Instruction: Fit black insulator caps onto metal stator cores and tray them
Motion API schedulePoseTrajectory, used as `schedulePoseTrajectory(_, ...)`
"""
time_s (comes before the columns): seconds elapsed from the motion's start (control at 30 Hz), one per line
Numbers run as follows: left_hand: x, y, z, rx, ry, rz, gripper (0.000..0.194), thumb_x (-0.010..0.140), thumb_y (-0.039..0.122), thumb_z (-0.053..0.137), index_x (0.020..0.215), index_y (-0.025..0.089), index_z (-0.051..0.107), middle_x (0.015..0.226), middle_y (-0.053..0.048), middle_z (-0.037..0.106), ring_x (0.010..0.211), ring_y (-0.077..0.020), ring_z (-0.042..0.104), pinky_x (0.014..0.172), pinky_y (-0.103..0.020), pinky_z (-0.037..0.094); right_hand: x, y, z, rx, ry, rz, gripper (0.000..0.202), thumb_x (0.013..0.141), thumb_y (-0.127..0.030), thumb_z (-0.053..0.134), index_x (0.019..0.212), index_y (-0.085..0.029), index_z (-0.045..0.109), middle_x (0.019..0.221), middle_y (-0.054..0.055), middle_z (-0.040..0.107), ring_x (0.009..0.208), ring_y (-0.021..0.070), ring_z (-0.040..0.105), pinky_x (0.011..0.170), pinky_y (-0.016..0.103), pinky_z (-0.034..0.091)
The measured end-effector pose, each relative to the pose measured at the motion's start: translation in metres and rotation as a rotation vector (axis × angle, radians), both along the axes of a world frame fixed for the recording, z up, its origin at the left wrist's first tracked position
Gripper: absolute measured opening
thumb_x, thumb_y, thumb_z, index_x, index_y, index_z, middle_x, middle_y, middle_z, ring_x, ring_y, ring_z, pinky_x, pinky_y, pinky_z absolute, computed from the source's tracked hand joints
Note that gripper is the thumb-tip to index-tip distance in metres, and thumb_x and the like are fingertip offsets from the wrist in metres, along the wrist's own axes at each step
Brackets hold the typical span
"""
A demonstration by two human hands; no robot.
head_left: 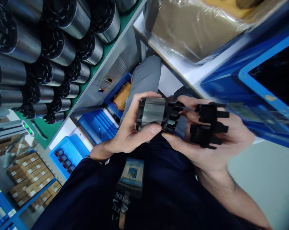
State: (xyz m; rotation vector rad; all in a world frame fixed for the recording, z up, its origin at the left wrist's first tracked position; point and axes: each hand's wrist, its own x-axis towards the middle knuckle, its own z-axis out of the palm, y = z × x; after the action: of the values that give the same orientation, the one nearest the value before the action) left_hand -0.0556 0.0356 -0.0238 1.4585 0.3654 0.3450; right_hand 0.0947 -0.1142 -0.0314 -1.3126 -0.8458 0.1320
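At the centre of the frame the left hand (127,127) grips a steel core (151,114) by its sides, leaving its black end cap (172,116) exposed toward the right hand (213,140), which cradles a spare black insulator (206,125) in curled fingers.

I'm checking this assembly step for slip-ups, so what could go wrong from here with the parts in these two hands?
1. The right hand carries a loose black plastic piece on its fingers while also steadying the metal core; that piece could slide off.
2. The left hand grips the metal core over the lap, not over a table, so a dropped part would likely fall to the floor.
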Motion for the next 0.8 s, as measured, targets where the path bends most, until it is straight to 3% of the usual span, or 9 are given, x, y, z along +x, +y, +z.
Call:
schedulePoseTrajectory(0.1, 0.006, 0.005, 0.009, 0.104, -0.139, -0.046, 0.063, 0.111, 0.06, 0.084, 0.164, 0.032, 0.065, 0.145, -0.008, 0.078, 0.124, -0.0294, 0.081, 0.109, -0.045, 0.071, 0.003, -0.001, -0.009, 0.061, -0.041, -0.016, 0.073, 0.062, -0.052, 0.123, 0.123, -0.029, 0.091, 0.098, 0.003, 0.094, 0.103, 0.0482, 0.095, 0.085, 0.062, 0.083)
schedulePoseTrajectory(0.17, 0.009, 0.007, 0.01, 0.141, -0.156, -0.082, 0.058, 0.113, 0.051, 0.081, 0.165, 0.032, 0.062, 0.142, -0.008, 0.077, 0.119, -0.028, 0.081, 0.103, -0.044, 0.071, 0.004, 0.0, -0.014, 0.087, -0.044, -0.032, 0.071, 0.063, -0.054, 0.122, 0.121, -0.029, 0.09, 0.096, 0.003, 0.093, 0.101, 0.0482, 0.095, 0.083, 0.062, 0.083)
schedulePoseTrajectory(0.3, 0.01, 0.007, 0.01, 0.144, -0.11, -0.093, 0.056, 0.116, 0.061, 0.076, 0.162, 0.036, 0.059, 0.139, -0.005, 0.078, 0.115, -0.028, 0.082, 0.1, -0.045, 0.072, 0.005, 0.002, -0.014, 0.095, -0.054, -0.018, 0.064, 0.06, -0.055, 0.123, 0.107, -0.032, 0.087, 0.091, 0.0, 0.091, 0.099, 0.0477, 0.095, 0.079, 0.063, 0.083)
schedulePoseTrajectory(0.4, 0.007, 0.007, 0.012, 0.11, -0.1, -0.105, 0.061, 0.114, 0.065, 0.078, 0.163, 0.032, 0.06, 0.139, -0.008, 0.08, 0.117, -0.0295, 0.083, 0.101, -0.046, 0.073, 0.007, -0.001, -0.011, 0.065, -0.052, 0.008, 0.059, 0.061, -0.052, 0.123, 0.101, -0.03, 0.086, 0.09, 0.001, 0.09, 0.1, 0.0473, 0.095, 0.083, 0.064, 0.083)
schedulePoseTrajectory(0.57, 0.0, 0.004, 0.015, -0.046, 0.024, -0.117, 0.072, 0.111, 0.077, 0.077, 0.163, 0.028, 0.065, 0.143, -0.011, 0.083, 0.123, -0.0343, 0.087, 0.107, -0.051, 0.075, 0.005, -0.006, -0.017, 0.062, -0.075, 0.084, 0.058, 0.062, -0.043, 0.124, 0.097, -0.027, 0.081, 0.096, 0.002, 0.091, 0.104, 0.0436, 0.095, 0.089, 0.057, 0.083)
schedulePoseTrajectory(0.7, -0.001, 0.002, 0.008, -0.18, 0.056, -0.143, 0.074, 0.109, 0.083, 0.074, 0.158, 0.027, 0.073, 0.125, -0.011, 0.089, 0.108, -0.0383, 0.09, 0.101, -0.059, 0.078, -0.005, -0.004, -0.025, 0.008, 0.053, 0.012, 0.065, 0.061, -0.057, 0.124, 0.097, -0.031, 0.076, 0.094, -0.002, 0.087, 0.104, 0.0399, 0.095, 0.092, 0.055, 0.08)
schedulePoseTrajectory(0.8, -0.001, 0.002, 0.002, -0.12, 0.108, -0.079, 0.075, 0.105, 0.087, 0.078, 0.152, 0.028, 0.078, 0.142, -0.012, 0.087, 0.127, -0.0432, 0.088, 0.112, -0.061, 0.077, -0.006, -0.005, -0.019, -0.018, 0.055, -0.004, 0.062, 0.061, -0.057, 0.123, 0.095, -0.032, 0.078, 0.098, -0.001, 0.089, 0.105, 0.039, 0.094, 0.09, 0.054, 0.079)
